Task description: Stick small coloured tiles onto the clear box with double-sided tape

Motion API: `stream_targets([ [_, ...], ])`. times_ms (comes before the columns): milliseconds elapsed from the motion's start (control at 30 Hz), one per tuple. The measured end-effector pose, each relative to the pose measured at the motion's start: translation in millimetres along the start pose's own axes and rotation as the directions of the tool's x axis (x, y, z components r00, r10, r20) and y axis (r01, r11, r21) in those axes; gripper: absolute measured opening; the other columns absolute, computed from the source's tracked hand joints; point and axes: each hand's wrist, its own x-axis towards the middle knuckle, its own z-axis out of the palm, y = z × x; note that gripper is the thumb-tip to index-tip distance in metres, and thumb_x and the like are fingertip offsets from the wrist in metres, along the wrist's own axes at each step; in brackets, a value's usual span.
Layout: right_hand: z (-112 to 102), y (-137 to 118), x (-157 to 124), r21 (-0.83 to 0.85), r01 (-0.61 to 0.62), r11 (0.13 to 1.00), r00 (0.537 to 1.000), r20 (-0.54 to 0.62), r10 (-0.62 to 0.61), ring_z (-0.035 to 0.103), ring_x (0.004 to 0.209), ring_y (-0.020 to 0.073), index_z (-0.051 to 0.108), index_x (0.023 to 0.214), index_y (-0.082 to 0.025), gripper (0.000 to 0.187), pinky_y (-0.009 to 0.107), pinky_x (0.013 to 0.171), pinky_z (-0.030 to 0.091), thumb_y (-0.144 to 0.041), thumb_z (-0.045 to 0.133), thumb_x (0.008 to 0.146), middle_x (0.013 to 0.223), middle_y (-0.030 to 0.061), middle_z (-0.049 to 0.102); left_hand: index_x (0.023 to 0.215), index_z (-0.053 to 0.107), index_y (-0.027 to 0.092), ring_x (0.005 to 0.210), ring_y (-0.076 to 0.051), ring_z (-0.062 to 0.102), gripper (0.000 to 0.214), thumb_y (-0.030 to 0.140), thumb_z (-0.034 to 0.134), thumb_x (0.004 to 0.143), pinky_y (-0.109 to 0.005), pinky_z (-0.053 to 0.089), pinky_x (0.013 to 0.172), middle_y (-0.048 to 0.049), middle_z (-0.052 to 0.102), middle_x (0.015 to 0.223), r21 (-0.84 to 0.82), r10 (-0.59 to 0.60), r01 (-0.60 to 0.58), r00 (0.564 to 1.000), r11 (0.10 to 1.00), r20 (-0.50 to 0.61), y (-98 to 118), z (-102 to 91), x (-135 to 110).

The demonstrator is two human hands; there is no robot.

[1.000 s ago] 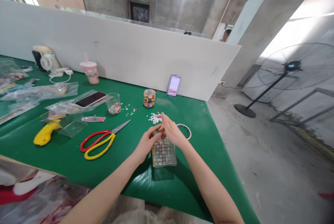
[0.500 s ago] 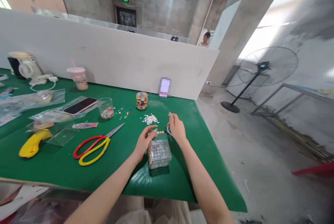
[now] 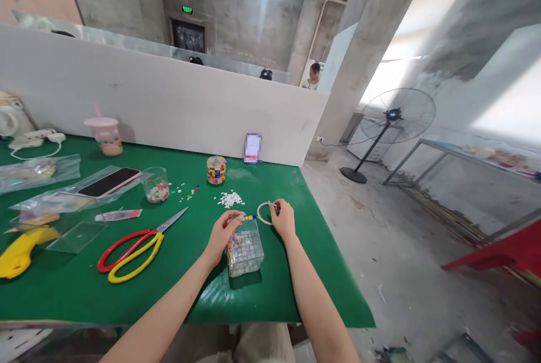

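A clear box with rows of small mosaic tiles (image 3: 245, 247) lies on the green tabletop in front of me. My left hand (image 3: 222, 233) grips its far left corner, thumb at the top edge by a short row of yellow and blue tiles. My right hand (image 3: 283, 219) is just right of the box, fingertips pinched on a thin white ring (image 3: 264, 221); I cannot tell if it is a tape roll. Beyond the hands lies a heap of white tile pieces (image 3: 230, 199). Behind that heap stands a round jar covered in coloured tiles (image 3: 216, 171).
Red-and-yellow-handled scissors (image 3: 139, 250) lie to the left, blades pointing away. Behind them are a clear cup of tile bits (image 3: 156, 188), a dark phone (image 3: 110, 182) and a pink drink cup (image 3: 105, 134). Another phone (image 3: 252, 149) leans against the white partition (image 3: 169, 98).
My view has swung right, so the table things appear further left. My right hand has drawn slightly away from the box, and the white ring now shows as a full loop. My left hand keeps its grip.
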Motion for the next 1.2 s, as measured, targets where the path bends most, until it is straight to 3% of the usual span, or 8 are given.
stream_targets([
  [533, 6.5, -5.0, 1.0, -0.137, 0.198, 0.971, 0.961, 0.224, -0.165, 0.065, 0.093, 0.0196, 0.061, 0.113, -0.015, 0.030, 0.041, 0.083, 0.054, -0.038, 0.058, 0.093, 0.110, 0.0071, 0.065, 0.098, 0.063, 0.013, 0.084, -0.017, 0.064, 0.022, 0.033, 0.060, 0.092, -0.036, 0.055, 0.077, -0.0041, 0.066, 0.095, 0.083, 0.047, -0.039, 0.995, 0.996, -0.088, -4.5, 3.6, 12.4],
  [667, 9.1, -6.1, 4.3, -0.136, 0.207, 0.969, 0.954, 0.245, -0.170, 0.065, 0.096, 0.0204, 0.060, 0.115, -0.015, 0.031, 0.042, 0.084, 0.055, -0.036, 0.058, 0.093, 0.113, 0.0077, 0.064, 0.098, 0.064, 0.012, 0.079, -0.016, 0.065, 0.032, 0.042, 0.052, 0.096, -0.034, 0.055, 0.073, -0.0046, 0.067, 0.093, 0.159, 0.051, -0.033, 0.992, 0.987, -0.113, -6.1, 3.9, 12.5],
  [767, 8.2, -6.7, 2.9, -0.139, 0.207, 0.969, 0.954, 0.247, -0.168, 0.065, 0.097, 0.0205, 0.060, 0.116, -0.015, 0.029, 0.042, 0.084, 0.055, -0.035, 0.058, 0.094, 0.114, 0.0078, 0.064, 0.103, 0.063, 0.013, 0.078, -0.016, 0.065, 0.036, 0.045, 0.047, 0.098, -0.034, 0.055, 0.072, -0.0046, 0.066, 0.092, 0.281, 0.074, -0.017, 0.978, 0.959, -0.194, -5.0, -7.5, 21.4],
  [867, 6.9, -7.1, -0.2, -0.141, 0.209, 0.968, 0.956, 0.237, -0.172, 0.065, 0.096, 0.0202, 0.060, 0.115, -0.015, 0.029, 0.042, 0.084, 0.055, -0.035, 0.058, 0.094, 0.113, 0.0076, 0.064, 0.106, 0.061, 0.013, 0.079, -0.016, 0.064, 0.031, 0.041, 0.050, 0.098, -0.035, 0.055, 0.074, -0.0047, 0.065, 0.093, 0.465, 0.107, 0.027, 0.960, 0.885, -0.259, 2.2, -25.8, 42.9],
  [967, 7.2, -7.6, -2.6, -0.140, 0.213, 0.967, 0.959, 0.220, -0.179, 0.065, 0.094, 0.0196, 0.061, 0.112, -0.015, 0.029, 0.041, 0.084, 0.054, -0.037, 0.058, 0.093, 0.110, 0.0071, 0.065, 0.111, 0.060, 0.014, 0.082, -0.017, 0.064, 0.030, 0.039, 0.056, 0.095, -0.037, 0.055, 0.076, -0.0057, 0.065, 0.099, 0.659, 0.094, 0.043, 0.981, 0.751, -0.171, 11.4, -35.0, 70.8],
  [1067, 8.1, -8.4, -3.4, -0.139, 0.217, 0.966, 0.962, 0.200, -0.188, 0.065, 0.092, 0.0191, 0.062, 0.109, -0.015, 0.029, 0.041, 0.084, 0.054, -0.039, 0.057, 0.094, 0.107, 0.0066, 0.066, 0.117, 0.059, 0.015, 0.094, -0.021, 0.064, 0.034, 0.038, 0.060, 0.092, -0.042, 0.054, 0.082, -0.0084, 0.064, 0.109, 0.801, 0.041, 0.028, 0.997, 0.598, -0.065, 12.7, -28.2, 93.0],
  [1200, 7.7, -10.8, -3.9, -0.130, 0.224, 0.966, 0.963, 0.181, -0.199, 0.065, 0.091, 0.0186, 0.063, 0.105, -0.015, 0.028, 0.041, 0.084, 0.053, -0.040, 0.057, 0.093, 0.104, 0.0060, 0.066, 0.121, 0.057, 0.015, 0.100, -0.024, 0.063, 0.036, 0.037, 0.059, 0.093, -0.045, 0.053, 0.085, -0.0103, 0.062, 0.116, 0.895, -0.004, 0.026, 1.000, 0.446, -0.027, 2.0, -15.6, 103.8],
])
